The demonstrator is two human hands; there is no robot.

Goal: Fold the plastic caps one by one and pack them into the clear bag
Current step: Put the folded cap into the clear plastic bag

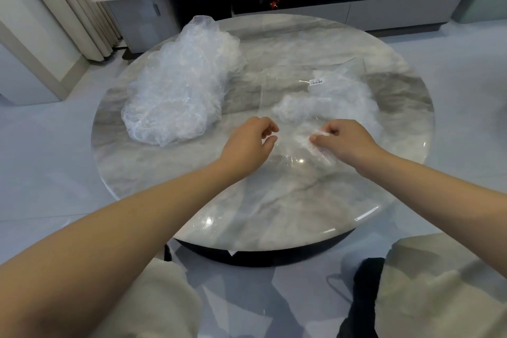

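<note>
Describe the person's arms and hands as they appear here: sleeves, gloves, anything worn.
Both forearms are bare all the way to the bottom edge of the frame; no sleeve shows. The left hand and the right hand wear no gloves. No watch, bracelet or ring is visible on either wrist or on the fingers. Light beige clothing covers the lap beneath the arms.

Thin plastic on polished stone

My table [274,200] looks like glossy grey marble; the caps [175,96] are crinkly, filmy clear plastic, and the bag [343,96] is smooth clear film with a paper label [316,81].
</note>
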